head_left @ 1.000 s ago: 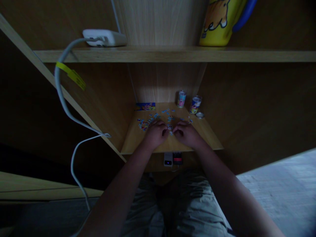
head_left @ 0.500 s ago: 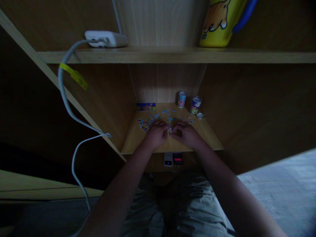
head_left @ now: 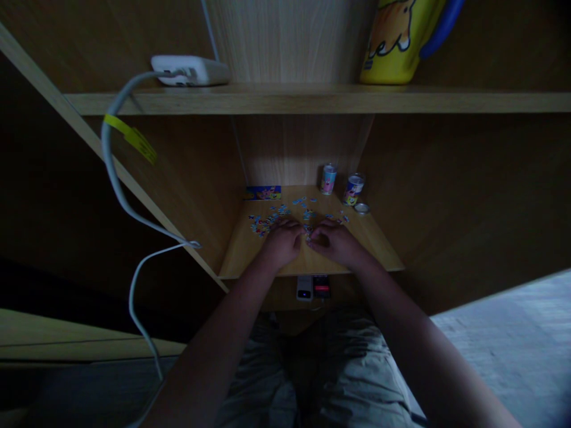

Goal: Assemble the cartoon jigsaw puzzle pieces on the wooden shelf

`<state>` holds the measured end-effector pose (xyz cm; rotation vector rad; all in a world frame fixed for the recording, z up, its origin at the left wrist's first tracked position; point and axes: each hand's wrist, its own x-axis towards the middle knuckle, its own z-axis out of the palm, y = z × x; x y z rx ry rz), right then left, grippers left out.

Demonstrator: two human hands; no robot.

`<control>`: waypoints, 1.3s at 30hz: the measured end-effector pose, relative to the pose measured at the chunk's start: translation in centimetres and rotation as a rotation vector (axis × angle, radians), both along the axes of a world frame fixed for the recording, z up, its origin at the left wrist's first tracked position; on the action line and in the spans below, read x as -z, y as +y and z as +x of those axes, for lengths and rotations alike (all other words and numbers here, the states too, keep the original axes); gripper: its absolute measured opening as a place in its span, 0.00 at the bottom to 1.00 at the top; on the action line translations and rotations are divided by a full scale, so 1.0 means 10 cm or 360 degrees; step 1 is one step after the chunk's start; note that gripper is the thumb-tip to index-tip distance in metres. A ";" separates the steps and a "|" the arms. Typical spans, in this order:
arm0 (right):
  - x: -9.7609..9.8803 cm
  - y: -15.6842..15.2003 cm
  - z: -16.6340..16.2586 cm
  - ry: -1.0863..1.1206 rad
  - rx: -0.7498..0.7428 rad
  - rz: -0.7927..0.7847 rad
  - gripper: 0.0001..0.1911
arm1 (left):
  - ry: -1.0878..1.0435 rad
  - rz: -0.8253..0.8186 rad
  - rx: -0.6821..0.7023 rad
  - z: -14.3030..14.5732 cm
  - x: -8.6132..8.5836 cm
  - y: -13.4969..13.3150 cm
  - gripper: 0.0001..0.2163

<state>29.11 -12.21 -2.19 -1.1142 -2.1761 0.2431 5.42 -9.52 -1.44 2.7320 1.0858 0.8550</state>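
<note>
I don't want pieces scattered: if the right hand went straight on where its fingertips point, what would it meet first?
Probably the cluster of puzzle pieces beside the right hand, which may be touching it; beyond lies the left hand. Depth is unclear in this dim view.

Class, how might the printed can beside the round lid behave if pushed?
Pushed near its top, the printed can would probably tip: it stands upright, taller than wide. Once over, it would likely roll, its side being round. Pushed low toward the round lid, it might slide into it, since that lies close by its base.
</note>
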 end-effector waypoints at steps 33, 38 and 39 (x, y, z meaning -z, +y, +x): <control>-0.01 -0.01 -0.01 0.0038 0.0022 -0.0050 0.04 | 0.0021 -0.0033 -0.0034 0.02 -0.04 -0.05 0.14; 0.01 0.00 -0.03 0.0000 0.0080 -0.0024 0.03 | 0.0022 -0.0030 -0.0021 0.02 -0.05 -0.06 0.15; 0.02 0.00 -0.03 -0.0005 0.0091 -0.0022 0.03 | 0.0024 -0.0031 -0.0010 0.02 -0.05 -0.06 0.16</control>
